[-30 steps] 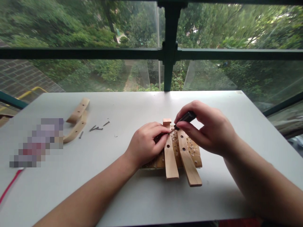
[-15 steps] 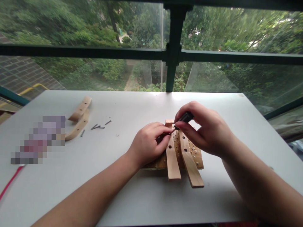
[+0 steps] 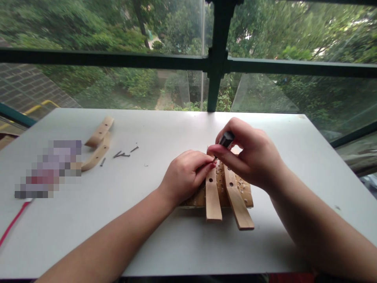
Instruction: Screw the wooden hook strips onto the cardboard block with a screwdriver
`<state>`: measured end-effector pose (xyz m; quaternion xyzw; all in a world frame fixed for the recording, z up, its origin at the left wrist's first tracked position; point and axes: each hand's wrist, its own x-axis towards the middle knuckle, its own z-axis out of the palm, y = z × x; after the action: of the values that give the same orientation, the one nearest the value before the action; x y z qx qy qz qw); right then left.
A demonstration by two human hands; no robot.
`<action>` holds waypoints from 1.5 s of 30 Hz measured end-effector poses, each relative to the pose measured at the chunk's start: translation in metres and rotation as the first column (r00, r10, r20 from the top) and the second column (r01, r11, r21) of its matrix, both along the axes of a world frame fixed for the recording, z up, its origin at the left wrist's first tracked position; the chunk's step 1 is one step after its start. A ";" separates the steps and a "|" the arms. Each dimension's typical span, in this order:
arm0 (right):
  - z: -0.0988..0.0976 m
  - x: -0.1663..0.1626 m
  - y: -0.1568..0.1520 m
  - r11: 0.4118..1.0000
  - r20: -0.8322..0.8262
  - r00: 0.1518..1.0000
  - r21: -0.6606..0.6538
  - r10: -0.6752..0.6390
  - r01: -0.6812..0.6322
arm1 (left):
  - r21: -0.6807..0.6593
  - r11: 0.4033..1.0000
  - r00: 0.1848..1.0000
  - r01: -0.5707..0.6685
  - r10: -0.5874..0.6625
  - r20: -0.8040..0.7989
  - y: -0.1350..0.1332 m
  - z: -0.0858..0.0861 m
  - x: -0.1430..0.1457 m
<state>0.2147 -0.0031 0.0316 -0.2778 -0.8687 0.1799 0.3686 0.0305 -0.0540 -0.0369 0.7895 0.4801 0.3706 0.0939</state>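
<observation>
My right hand [image 3: 247, 151] is closed around the black handle of a screwdriver [image 3: 226, 139], which points down and slightly left. Its thin shaft ends at the fingertips of my left hand [image 3: 185, 173]. There the left thumb and forefinger are pinched together above the left wooden strip [image 3: 213, 200]; whatever is between them is hidden. Beside it lies a second bent wooden strip [image 3: 240, 208], with dark screw holes along it. Both strips rest on a brown board [image 3: 197, 199] dotted with holes and pale chips, and their near ends overhang its edge.
Several loose screws [image 3: 120, 154] lie left of my hands on the white table [image 3: 165, 243]. Farther left are two bent wooden pieces [image 3: 97, 153] with holes, beside a pixelated object [image 3: 48, 169] with a red cord [image 3: 13, 226]. A green-framed window [image 3: 218, 59] borders the table's back.
The screwdriver has tilted more upright as my right hand shifted slightly left and up. My left fingertips stay pinched near its tip. The left strip's near end has swung slightly left.
</observation>
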 end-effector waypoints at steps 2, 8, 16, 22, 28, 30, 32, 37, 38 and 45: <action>0.000 0.000 0.000 1.000 -0.010 1.000 0.025 0.002 -0.002 | 0.014 1.000 1.000 -0.021 0.021 0.001 0.000 0.001 0.001; 0.025 0.009 0.002 0.949 0.110 0.943 -0.061 0.314 -0.309 | -0.006 1.000 1.000 -0.020 0.020 -0.005 0.000 0.002 0.002; 0.040 0.000 0.006 0.989 0.283 0.951 0.043 0.127 -0.145 | -0.032 0.999 1.000 0.021 -0.021 0.001 0.001 -0.001 0.002; 0.026 -0.016 0.008 0.988 0.226 0.972 0.117 0.069 -0.097 | -0.018 1.000 1.000 -0.016 0.016 -0.010 -0.002 -0.001 0.002; 0.023 -0.014 0.010 0.993 0.196 0.980 0.110 0.022 -0.044 | -0.058 0.998 1.000 0.022 -0.021 0.011 -0.005 0.002 0.002; 0.023 -0.013 0.010 0.995 0.186 0.982 0.094 0.012 -0.030 | -0.069 0.998 1.000 0.012 -0.011 0.021 -0.006 0.003 0.003; 0.022 -0.013 0.010 0.997 0.167 0.986 0.079 0.009 -0.023 | -0.070 0.998 1.000 0.004 -0.002 0.027 -0.006 0.003 0.003; 0.013 -0.019 0.011 0.997 0.045 0.997 -0.039 0.070 -0.068 | -0.056 0.998 0.999 -0.028 0.029 0.017 -0.005 0.001 0.003; 0.012 -0.020 0.011 0.996 0.027 0.997 -0.045 0.077 -0.076 | -0.049 0.998 0.999 -0.032 0.033 0.019 -0.005 0.000 0.003; 0.023 -0.009 0.003 0.993 0.151 0.982 -0.002 0.115 -0.116 | 0.023 0.998 0.998 -0.058 0.057 0.025 -0.001 -0.004 0.004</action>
<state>0.2055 0.0001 0.0541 -0.2385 -0.9093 0.1767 0.2917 0.0346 -0.0545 -0.0413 0.7719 0.4971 0.3883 0.0796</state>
